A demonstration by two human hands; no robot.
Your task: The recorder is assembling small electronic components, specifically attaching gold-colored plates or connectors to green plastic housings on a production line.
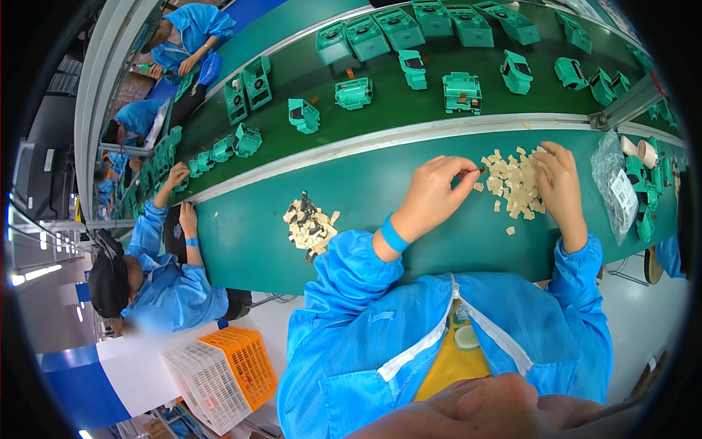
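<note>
Pinching a small dark part point(480, 169), left hand point(437, 192); right hand point(559, 183) on beige pieces point(512, 184)

Two heaps of small tan pieces point(515, 183) on the green bench point(365, 197), one clear plastic bag point(614, 183) near its right edge, two crates, one orange point(248, 366), one white point(205, 380), three co-workers in blue coats point(168, 285).

Small dark part pinched in left hand point(436, 192) fingertips: too small to identify. Right hand point(559, 186) covers the near edge of the beige pad pile point(512, 184); its fingertips hidden.
</note>
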